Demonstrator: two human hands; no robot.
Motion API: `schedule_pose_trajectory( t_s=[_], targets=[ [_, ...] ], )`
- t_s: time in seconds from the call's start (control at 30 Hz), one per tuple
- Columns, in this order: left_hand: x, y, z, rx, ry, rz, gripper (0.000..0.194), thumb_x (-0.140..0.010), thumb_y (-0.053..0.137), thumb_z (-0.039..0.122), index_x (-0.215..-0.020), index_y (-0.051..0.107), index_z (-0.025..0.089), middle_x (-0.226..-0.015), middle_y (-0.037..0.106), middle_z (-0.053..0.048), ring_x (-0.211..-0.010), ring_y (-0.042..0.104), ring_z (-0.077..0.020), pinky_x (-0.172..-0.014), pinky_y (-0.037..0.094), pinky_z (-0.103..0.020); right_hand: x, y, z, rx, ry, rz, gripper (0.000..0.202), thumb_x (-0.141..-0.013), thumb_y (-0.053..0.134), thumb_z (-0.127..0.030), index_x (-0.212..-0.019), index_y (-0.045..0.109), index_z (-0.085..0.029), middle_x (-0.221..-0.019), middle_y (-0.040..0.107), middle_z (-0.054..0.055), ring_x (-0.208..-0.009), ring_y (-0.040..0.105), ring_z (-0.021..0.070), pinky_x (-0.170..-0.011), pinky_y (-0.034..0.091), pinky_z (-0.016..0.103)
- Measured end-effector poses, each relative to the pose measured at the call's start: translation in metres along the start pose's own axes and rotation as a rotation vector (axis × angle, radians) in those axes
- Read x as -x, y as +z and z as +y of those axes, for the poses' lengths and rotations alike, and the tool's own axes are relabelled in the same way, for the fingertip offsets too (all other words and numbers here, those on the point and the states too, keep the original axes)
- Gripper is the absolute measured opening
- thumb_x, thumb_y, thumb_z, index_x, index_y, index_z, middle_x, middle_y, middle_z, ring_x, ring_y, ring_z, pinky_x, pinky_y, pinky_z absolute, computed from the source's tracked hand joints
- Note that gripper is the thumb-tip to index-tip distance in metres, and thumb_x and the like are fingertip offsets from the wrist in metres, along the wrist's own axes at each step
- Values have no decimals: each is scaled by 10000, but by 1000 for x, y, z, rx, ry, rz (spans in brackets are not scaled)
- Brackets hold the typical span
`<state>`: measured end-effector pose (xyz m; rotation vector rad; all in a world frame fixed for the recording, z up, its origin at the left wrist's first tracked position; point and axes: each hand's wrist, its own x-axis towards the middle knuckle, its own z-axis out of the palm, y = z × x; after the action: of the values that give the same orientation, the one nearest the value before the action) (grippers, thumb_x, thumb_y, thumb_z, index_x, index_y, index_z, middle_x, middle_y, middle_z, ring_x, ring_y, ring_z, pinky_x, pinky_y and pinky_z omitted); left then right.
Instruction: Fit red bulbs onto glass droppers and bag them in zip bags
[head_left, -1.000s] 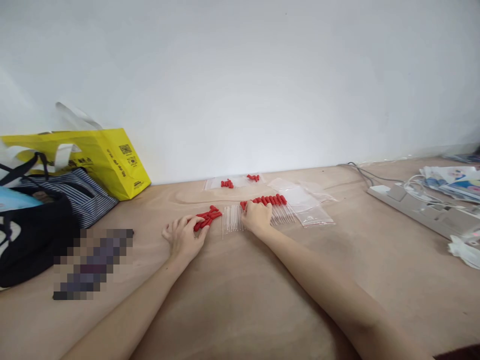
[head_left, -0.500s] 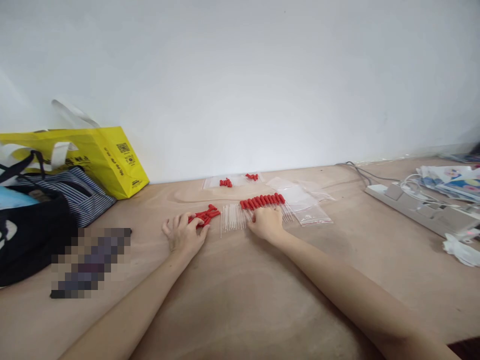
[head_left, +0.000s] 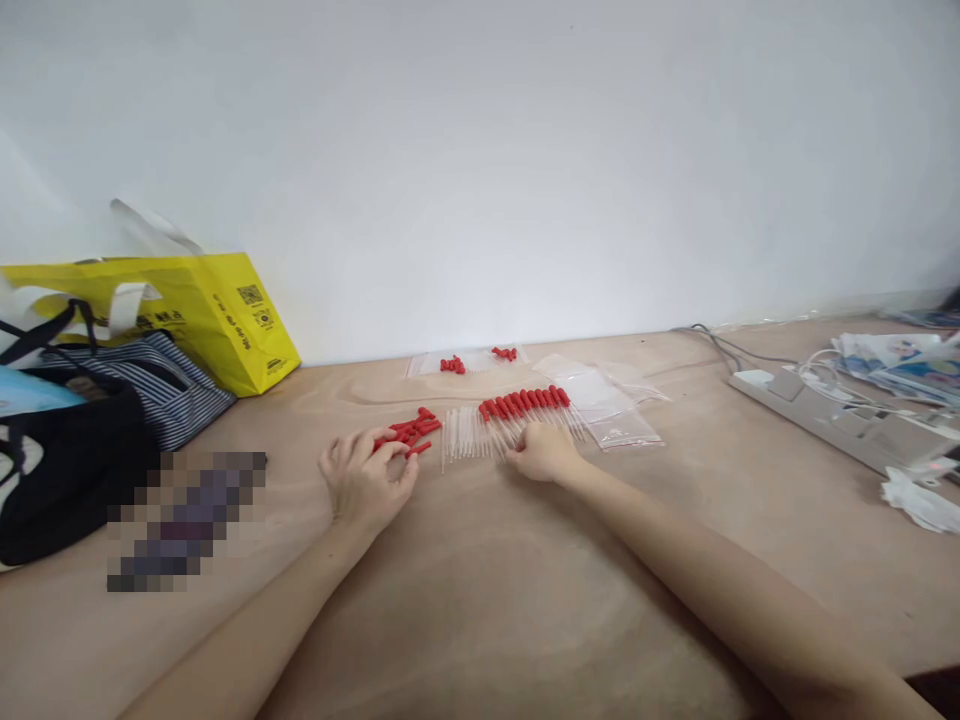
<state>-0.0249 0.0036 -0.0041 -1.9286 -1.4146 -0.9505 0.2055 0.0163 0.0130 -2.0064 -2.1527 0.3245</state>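
Observation:
My left hand [head_left: 367,475] rests beside a loose pile of red rubber bulbs [head_left: 409,430]. Its fingers are bent and spread, and the index fingertip touches one bulb [head_left: 418,450] at the near edge of the pile. My right hand [head_left: 547,454] is closed, with its fingertips at the lower ends of a row of thin clear droppers capped with red bulbs [head_left: 529,402]. It appears to pinch one dropper's tube; its palm side is hidden. Between the hands lie several thin clear tubes [head_left: 463,433] without bulbs, side by side.
Clear zip bags [head_left: 626,428] lie right of the row, and more bags with red bulbs [head_left: 453,366] are near the wall. A power strip [head_left: 840,415] with cables sits at right. A yellow bag [head_left: 259,340], a striped pouch [head_left: 176,395] and a black bag [head_left: 82,480] stand at left.
My right hand has shifted slightly right and nearer to me along the tubes. The left hand has drawn one red bulb toward the near side of the pile.

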Motion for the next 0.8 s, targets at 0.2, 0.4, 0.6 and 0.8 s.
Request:
schedule_pose_trajectory(
  t_s=[0.2,0.4,0.6,0.8],
  targets=[
    [5,-9,26,347,178,-236,106,-718,542,279,-673,622,224,-855,596,-26,-877,503,-197,-832,334,-373,21,-2,21,-84,-212,0,172,-714,499,-258,-683,649,-179,-723,663,26,-675,579,141,-578,342,210],
    [8,-12,34,365,162,-374,99,-707,534,272,-736,614,222,-891,597,-35,-900,492,-216,-835,321,-399,31,-1,40,-115,-414,-30,135,-713,527,-239,-640,626,-184,-600,614,-11,-555,520,100,-512,312,190],
    [7,-7,37,374,240,-452,195,-734,534,336,-889,631,269,-942,598,-30,-924,483,-220,-879,268,-424,26,4,40,-171,-464,69,177,-683,596,-357,-690,594,-180,-683,604,-5,-669,513,118,-600,334,205],
    [5,4,37,376,192,-476,135,-776,512,294,-836,633,289,-913,620,-10,-900,501,-203,-840,254,-419,22,18,30,-181,-428,97,146,-733,569,-318,-718,569,-172,-744,595,11,-740,495,135,-694,323,243]
  ],
)
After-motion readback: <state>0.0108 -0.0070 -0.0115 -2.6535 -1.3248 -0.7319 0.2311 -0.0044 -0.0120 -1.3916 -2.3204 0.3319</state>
